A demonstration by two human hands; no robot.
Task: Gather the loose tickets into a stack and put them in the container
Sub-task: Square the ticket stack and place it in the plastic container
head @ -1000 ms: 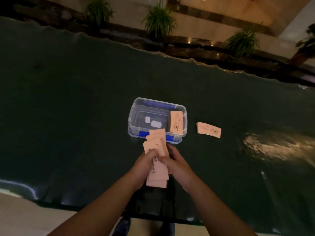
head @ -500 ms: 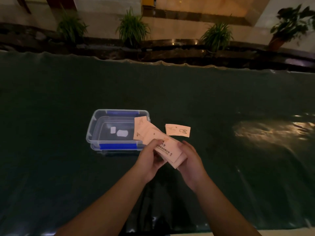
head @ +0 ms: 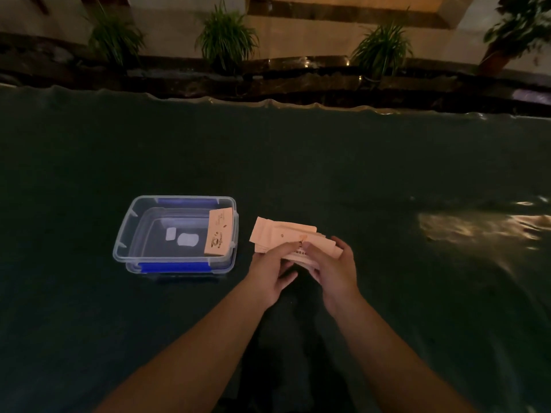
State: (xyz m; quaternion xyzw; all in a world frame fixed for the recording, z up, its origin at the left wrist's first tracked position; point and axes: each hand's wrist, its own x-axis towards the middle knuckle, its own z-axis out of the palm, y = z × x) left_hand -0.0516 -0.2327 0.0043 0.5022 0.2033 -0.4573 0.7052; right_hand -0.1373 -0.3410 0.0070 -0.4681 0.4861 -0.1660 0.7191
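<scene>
A loose bundle of pale pink tickets is gripped between my left hand and my right hand, just right of the container. The tickets are fanned and uneven, with corners sticking out to the upper left. The clear plastic container with blue clips sits on the dark table to the left of my hands. One pink ticket leans inside against its right wall. Whether a separate ticket lies under the bundle is hidden.
The table is covered in a dark green cloth with wrinkles and a bright glare patch at the right. Potted plants line a ledge beyond the far edge. Two pale labels show on the container's floor.
My hands have carried the ticket bundle to the right, from in front of the container to the spot where a lone ticket lay. That ticket is no longer separately visible.
</scene>
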